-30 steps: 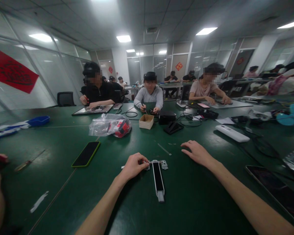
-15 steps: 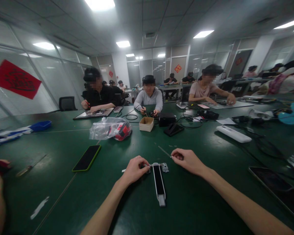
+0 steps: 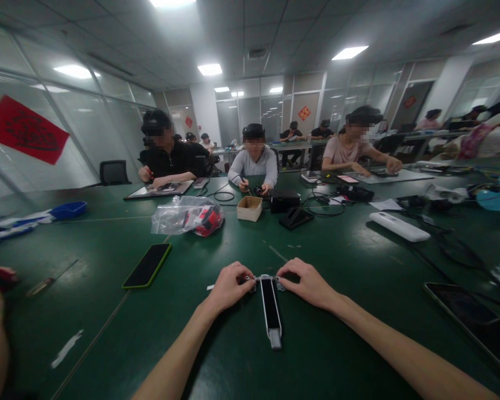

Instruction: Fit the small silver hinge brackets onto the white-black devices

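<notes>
A narrow device [image 3: 270, 305] with a black face, white edges and a grey end piece lies lengthwise before me on the green table. Small metal brackets stick out on both sides of its far end. My left hand [image 3: 231, 284] is closed in a pinch on the left bracket [image 3: 253, 284], partly covering it. At the right bracket [image 3: 280, 286], my right hand [image 3: 307, 282] has thumb and forefinger pressed together; whatever is between those fingertips is too small to tell. A white scrap [image 3: 210, 287] shows just left of my left hand.
A green-edged phone [image 3: 147, 266] and a screwdriver [image 3: 52, 278] lie to the left, near another person's hand [image 3: 0, 278]. Beyond are a plastic bag [image 3: 170, 215] and a small box [image 3: 249, 209]. A white case [image 3: 399, 226] and a dark tablet-like device [image 3: 475, 322] are right.
My right hand has moved left and slightly down, from beside the device to its right bracket. The left hand stays pinched at the left bracket.
</notes>
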The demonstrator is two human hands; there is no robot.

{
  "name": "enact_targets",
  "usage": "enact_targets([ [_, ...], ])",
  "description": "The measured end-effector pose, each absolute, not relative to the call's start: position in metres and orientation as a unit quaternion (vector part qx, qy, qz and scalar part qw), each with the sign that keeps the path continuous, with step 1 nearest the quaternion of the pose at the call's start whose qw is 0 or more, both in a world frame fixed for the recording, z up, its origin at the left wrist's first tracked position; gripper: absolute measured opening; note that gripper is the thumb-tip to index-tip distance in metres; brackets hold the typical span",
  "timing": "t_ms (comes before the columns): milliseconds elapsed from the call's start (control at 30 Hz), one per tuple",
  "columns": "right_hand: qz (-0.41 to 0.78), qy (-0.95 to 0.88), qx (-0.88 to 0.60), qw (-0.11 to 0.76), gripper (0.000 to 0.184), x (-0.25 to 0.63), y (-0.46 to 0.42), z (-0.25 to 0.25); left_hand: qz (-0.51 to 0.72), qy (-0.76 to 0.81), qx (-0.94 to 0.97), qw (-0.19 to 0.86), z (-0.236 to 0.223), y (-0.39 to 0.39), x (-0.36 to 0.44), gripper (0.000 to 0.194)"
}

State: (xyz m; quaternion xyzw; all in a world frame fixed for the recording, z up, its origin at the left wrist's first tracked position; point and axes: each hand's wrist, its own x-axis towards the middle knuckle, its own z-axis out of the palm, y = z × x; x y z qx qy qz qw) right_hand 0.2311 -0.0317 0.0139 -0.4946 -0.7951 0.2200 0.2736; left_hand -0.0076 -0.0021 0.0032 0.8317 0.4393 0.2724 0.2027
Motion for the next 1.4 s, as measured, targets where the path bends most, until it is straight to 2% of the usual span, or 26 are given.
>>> enact_targets([
  [1100, 0.192, -0.816, -0.49, 0.241, 0.031, 0.232, -0.029, 0.005, 0.267, 0.452, 0.823, 0.217, 0.004, -0.004, -0.007, 0.008],
  [1400, 0.197, -0.81, -0.482, 0.27, 0.02, 0.23, -0.028, 0.003, 0.264, 0.452, 0.825, 0.212, 0.005, -0.005, -0.008, 0.009],
])
